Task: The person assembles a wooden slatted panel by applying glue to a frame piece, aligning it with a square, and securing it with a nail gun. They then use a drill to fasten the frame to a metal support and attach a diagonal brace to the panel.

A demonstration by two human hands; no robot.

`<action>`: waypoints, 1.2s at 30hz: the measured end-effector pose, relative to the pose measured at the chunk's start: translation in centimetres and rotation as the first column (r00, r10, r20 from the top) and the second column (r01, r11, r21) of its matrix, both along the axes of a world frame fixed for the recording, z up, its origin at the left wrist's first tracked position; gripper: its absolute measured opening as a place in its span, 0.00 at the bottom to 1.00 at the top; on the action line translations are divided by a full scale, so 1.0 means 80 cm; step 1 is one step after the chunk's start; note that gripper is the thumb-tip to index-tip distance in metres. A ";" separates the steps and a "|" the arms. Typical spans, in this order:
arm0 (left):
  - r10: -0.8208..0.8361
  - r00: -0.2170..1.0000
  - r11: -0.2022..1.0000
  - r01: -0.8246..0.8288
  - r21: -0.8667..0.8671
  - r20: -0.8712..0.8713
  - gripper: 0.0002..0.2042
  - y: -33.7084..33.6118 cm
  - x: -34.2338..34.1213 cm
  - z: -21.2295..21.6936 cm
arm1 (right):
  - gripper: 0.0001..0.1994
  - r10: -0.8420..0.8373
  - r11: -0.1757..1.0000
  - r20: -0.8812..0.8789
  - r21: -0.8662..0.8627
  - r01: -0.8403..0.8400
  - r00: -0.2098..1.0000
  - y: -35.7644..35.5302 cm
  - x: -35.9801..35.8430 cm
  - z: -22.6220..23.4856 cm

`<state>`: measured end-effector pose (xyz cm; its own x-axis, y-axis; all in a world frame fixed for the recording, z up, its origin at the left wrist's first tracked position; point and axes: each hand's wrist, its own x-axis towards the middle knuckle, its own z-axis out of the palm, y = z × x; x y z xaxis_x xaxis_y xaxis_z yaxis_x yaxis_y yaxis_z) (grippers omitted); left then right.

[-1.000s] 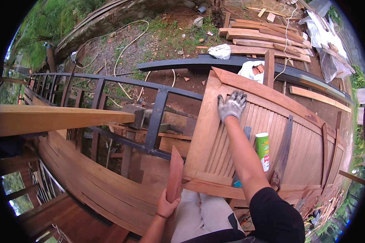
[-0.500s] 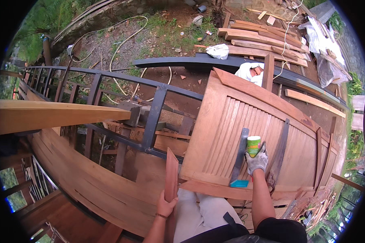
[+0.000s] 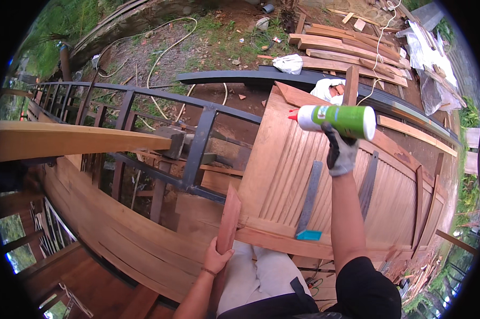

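My bare left hand (image 3: 216, 256) is closed round a reddish wooden board (image 3: 229, 220) with an angled end, held upright beside my leg. In my gloved right hand (image 3: 342, 151) is a green and white glue bottle (image 3: 336, 121) with a red nozzle. The bottle lies on its side in the air, nozzle toward the left, above a slatted wooden panel (image 3: 261, 175). On that panel lie a try square (image 3: 310, 199) with a turquoise handle and a hand saw (image 3: 369, 183). The saw's handle is hidden behind my right arm.
A dark metal frame (image 3: 200, 149) stands left of the panel. Closer in, a long light beam (image 3: 80, 142) juts in above wide planks (image 3: 117, 226). Stacked boards (image 3: 352, 53), a white sack (image 3: 288, 64) and a pale hose (image 3: 163, 56) lie on the ground beyond.
My right hand has lifted the glue bottle off the panel and tipped it from upright to sideways. The left hand still holds the board, which has shifted slightly.
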<state>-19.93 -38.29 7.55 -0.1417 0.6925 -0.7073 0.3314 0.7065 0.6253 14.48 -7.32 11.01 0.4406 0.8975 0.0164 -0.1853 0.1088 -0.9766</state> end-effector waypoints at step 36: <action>0.111 0.994 0.994 -0.110 -0.025 0.013 0.31 -0.042 -0.015 -0.013 | 0.26 0.067 0.998 0.266 -0.021 -0.063 0.962 0.129 -0.029 -0.077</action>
